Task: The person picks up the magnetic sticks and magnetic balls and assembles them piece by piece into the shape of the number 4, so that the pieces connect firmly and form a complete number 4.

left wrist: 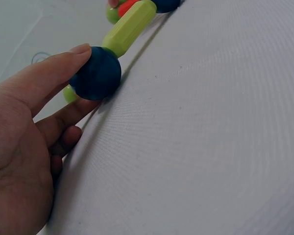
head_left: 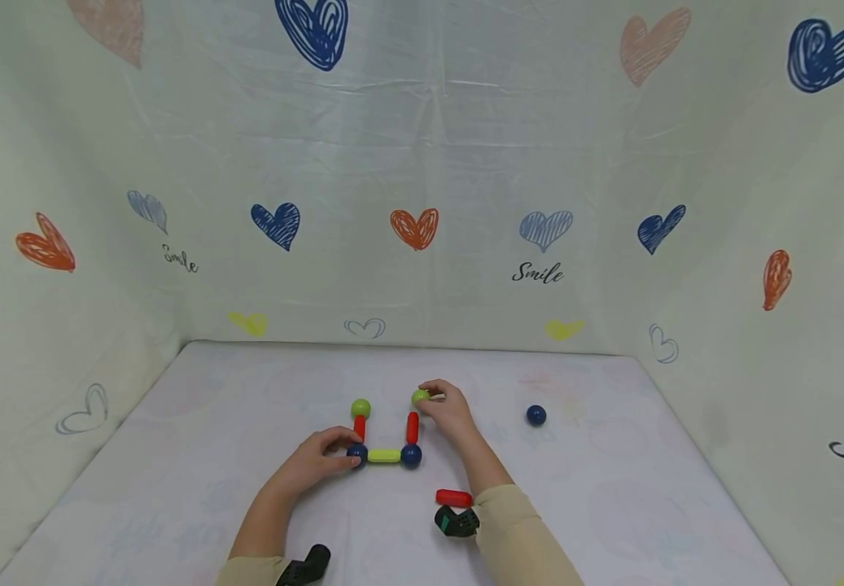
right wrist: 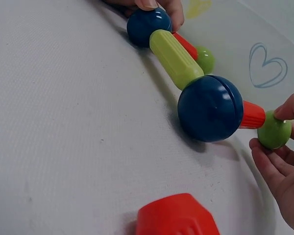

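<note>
A small frame of balls and rods lies on the table. Its yellow-green rod (head_left: 384, 456) joins two dark blue balls, the left blue ball (left wrist: 99, 73) and the right blue ball (right wrist: 210, 108). From the left one a red rod (head_left: 359, 428) runs back to a green ball (head_left: 360, 408). Another red rod (head_left: 413, 428) extends back from the right one. My left hand (head_left: 326, 456) grips the left blue ball between thumb and fingers. With thumb and fingertips, my right hand (head_left: 449, 411) pinches a second green ball (right wrist: 274, 130) right at the far end of the right red rod.
A loose red rod (head_left: 454, 498) lies near the right sleeve, beside the dark wrist device (head_left: 456, 522). Farther right on the white table (head_left: 612, 488) sits a separate dark blue ball (head_left: 535, 415). A heart-printed cloth (head_left: 465, 163) hangs behind the table.
</note>
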{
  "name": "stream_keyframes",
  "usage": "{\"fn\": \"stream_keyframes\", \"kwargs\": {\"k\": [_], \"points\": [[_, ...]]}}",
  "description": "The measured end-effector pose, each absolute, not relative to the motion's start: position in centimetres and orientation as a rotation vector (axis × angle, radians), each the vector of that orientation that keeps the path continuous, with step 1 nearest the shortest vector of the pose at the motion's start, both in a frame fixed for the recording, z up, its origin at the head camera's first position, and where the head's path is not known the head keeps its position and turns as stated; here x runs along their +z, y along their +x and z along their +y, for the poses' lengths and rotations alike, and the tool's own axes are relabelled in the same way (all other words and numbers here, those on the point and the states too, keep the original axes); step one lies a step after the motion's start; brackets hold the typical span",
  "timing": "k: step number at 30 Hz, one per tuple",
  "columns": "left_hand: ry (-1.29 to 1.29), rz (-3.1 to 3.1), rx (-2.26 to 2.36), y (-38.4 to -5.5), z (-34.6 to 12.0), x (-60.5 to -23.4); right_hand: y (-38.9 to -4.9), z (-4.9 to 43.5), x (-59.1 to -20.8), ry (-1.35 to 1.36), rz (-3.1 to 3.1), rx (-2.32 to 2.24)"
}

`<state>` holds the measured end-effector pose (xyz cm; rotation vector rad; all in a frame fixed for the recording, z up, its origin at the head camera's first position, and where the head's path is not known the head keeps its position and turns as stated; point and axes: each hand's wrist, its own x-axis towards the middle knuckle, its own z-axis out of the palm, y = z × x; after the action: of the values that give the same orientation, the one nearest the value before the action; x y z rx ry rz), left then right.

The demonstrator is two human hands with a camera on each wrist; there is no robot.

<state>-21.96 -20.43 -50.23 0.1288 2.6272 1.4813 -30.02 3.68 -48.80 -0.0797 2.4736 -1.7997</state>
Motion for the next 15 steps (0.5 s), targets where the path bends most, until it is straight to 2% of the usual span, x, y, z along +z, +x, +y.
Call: {"fn": "stream_keyframes", "kwargs": {"k": [15], "points": [[0.129,2.620,1.490,-21.93,-20.40,-50.20,-29.96,3.39,-48.90,-0.106,2.439,-1.808]]}}
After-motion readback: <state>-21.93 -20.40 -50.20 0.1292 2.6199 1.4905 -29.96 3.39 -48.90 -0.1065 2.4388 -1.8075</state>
